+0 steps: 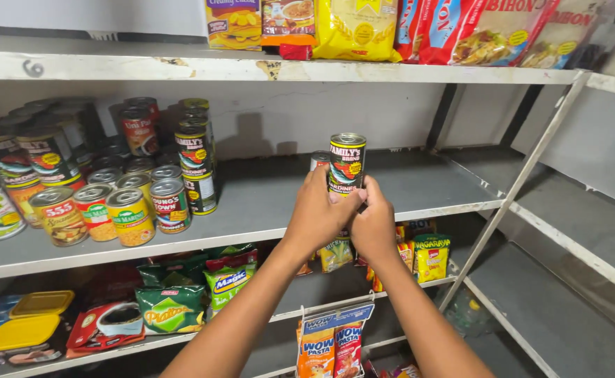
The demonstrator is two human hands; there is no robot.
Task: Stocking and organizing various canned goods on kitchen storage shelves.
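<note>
Stacked cans (346, 162) clasped in left hand (319, 210) and right hand (374, 225), near shelf edge (433, 208), bare shelf rightward.

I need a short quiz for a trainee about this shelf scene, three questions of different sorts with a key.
1. True or false: both hands, left hand and right hand, hold the upper can.
2. Where do the other cans stand on the middle shelf? A) its left part B) its right part
3. Fill in: the yellow bag lies on the ___ shelf.

Key: 1 true. 2 A. 3 top.
</note>
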